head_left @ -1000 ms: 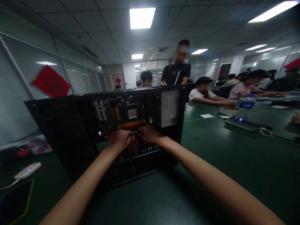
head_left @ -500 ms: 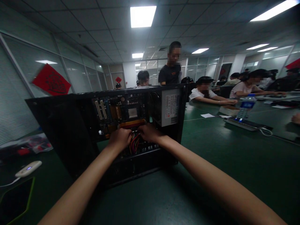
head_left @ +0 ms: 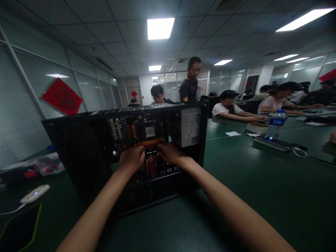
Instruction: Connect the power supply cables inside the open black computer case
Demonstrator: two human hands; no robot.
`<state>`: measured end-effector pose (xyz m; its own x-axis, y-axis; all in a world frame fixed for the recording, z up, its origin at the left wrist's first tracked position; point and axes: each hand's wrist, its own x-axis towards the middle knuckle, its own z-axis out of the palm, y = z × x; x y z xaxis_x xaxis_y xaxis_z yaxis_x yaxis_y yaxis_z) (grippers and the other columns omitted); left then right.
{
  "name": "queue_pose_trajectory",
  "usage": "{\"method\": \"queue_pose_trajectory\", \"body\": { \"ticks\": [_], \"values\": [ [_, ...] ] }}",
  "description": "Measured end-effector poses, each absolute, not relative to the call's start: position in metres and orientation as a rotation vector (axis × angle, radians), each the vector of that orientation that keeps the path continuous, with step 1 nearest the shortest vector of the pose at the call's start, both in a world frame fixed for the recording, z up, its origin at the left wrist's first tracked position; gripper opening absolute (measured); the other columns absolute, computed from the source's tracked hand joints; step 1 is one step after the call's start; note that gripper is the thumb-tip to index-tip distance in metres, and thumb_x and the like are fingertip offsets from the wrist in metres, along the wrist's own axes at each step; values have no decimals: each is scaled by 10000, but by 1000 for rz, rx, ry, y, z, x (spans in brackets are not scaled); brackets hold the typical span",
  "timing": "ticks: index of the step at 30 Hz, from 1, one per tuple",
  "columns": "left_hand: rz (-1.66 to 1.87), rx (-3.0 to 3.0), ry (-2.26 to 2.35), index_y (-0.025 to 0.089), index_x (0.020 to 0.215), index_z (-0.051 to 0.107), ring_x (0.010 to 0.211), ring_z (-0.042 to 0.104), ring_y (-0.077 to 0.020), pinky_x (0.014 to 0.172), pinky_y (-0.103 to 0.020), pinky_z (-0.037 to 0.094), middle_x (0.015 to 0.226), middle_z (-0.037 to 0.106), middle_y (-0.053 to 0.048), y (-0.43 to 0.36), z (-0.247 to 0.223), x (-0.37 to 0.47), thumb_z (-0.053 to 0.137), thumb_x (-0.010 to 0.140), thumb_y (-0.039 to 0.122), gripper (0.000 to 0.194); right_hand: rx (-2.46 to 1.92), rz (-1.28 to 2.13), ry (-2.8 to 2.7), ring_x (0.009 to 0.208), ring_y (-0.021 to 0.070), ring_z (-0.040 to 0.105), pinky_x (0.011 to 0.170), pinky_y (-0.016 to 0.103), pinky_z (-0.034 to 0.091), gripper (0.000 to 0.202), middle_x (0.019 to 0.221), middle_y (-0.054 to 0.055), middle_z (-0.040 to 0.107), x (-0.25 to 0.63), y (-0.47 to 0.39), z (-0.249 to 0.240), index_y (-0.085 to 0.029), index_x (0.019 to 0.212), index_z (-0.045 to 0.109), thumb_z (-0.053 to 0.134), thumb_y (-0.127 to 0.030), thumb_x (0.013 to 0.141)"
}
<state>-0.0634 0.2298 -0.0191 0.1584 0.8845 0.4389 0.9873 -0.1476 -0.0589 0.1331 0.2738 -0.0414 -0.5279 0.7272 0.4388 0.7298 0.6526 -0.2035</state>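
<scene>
Head view: computer case point(head_left: 75, 154), black, one; stood upright on a green table point(head_left: 252, 175), its uncovered side turned to the camera. Inside the case: circuit board point(head_left: 143, 120), on which a square metal chip point(head_left: 150, 131) and pale slots point(head_left: 115, 128) are seen; power box point(head_left: 190, 126), grey, labelled, fitted at the upper right corner; orange strip point(head_left: 151, 142), set lengthwise below the chip; bundle of coloured wires point(head_left: 151, 166), hung below the strip.

Left hand point(head_left: 131, 159): placed inside the case, just left of the wires, near the left end of the strip; fingers bent and drawn close together. Right hand point(head_left: 171, 153): placed inside the case, below the power box, near the strip's right end; fingers bent inward. Whether anything is gripped by either hand cannot be told, the fingertips being hidden or dark.

Left of the case, on the table: clear plastic bag point(head_left: 48, 164); white gadget point(head_left: 35, 194), lit display, cord attached; phone point(head_left: 22, 227), green-edged. Right: sheet of paper point(head_left: 233, 133); shallow box point(head_left: 257, 128); water bottle point(head_left: 277, 122), blue-capped, stood upright.
</scene>
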Motion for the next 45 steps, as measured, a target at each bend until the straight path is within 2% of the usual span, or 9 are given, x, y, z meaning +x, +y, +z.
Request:
{"method": "queue_pose_trajectory", "body": {
  "ticks": [2, 6, 12, 16, 24, 30, 36, 42, 45],
  "values": [
    [-538, -1955, -1870, 232, 1068, 678, 857, 716, -258, 675, -320, 486, 953, 753, -81, 226, -13, -68, 414, 938, 333, 311, -1106, -21, -2341, 965, 191, 632, 798, 271, 417, 216, 1045, 109, 676, 136, 272, -39, -139, 1082, 619, 437, -139, 966],
    [-679, -1799, -1950, 224, 1058, 650, 881, 712, -267, 674, -318, 488, 998, 744, -86, 220, -5, -70, 405, 927, 286, 285, -1094, -176, -2320, 1058, 210, 579, 872, 301, 426, 240, 1165, 136, 607, 136, 268, -34, -139, 1144, 564, 391, -129, 978],
    [-512, -1741, -2038, 211, 1119, 626, 830, 718, -304, 696, -367, 514, 894, 735, -120, 215, -5, -63, 388, 935, 287, 310, -1300, -333, -2257, 1092, 263, 541, 934, 368, 432, 365, 1276, 186, 508, 130, 265, -33, -126, 1237, 508, 355, -33, 919],
    [-434, -1756, -1992, 204, 1185, 583, 821, 721, -332, 684, -394, 523, 916, 727, -135, 218, -10, -63, 385, 929, 258, 328, -1417, -280, -2237, 1055, 280, 580, 883, 376, 461, 402, 1245, 205, 541, 131, 267, -34, -111, 1282, 479, 345, -31, 912],
    [-461, -1890, -1913, 188, 1260, 515, 978, 711, -279, 786, -337, 511, 1100, 717, -128, 224, -12, -68, 376, 908, 123, 383, -1376, -163, -2258, 1076, 279, 598, 909, 383, 459, 433, 1238, 193, 574, 135, 266, -31, -120, 1302, 479, 372, -25, 893],
    [-495, -1908, -1886, 180, 1283, 489, 983, 707, -276, 805, -334, 504, 1071, 718, -121, 227, -14, -69, 382, 886, 98, 420, -1260, -42, -2232, 1151, 247, 570, 966, 359, 433, 464, 1278, 163, 574, 140, 274, -37, -147, 1321, 470, 346, -9, 896],
    [-575, -1955, -1849, 184, 1227, 522, 1015, 696, -260, 832, -318, 495, 1076, 718, -104, 230, -15, -73, 370, 896, 109, 371, -1185, 46, -2225, 1205, 230, 531, 1006, 347, 409, 546, 1315, 128, 551, 147, 277, -40, -178, 1322, 455, 372, 33, 824],
    [-631, -1998, -1860, 189, 1206, 549, 999, 693, -229, 858, -305, 495, 1075, 716, -94, 230, -14, -73, 381, 882, 95, 378, -1155, 43, -2200, 1196, 243, 539, 997, 350, 415, 532, 1296, 157, 560, 146, 278, -41, -141, 1305, 459, 365, 36, 813],
    [-616, -1944, -1917, 184, 1215, 547, 951, 704, -254, 813, -326, 505, 1036, 722, -108, 229, -13, -70, 384, 891, 114, 369, -1260, 0, -2166, 1150, 268, 581, 964, 367, 439, 510, 1256, 179, 593, 142, 276, -40, -111, 1323, 453, 360, 22, 839]
  ]
}}
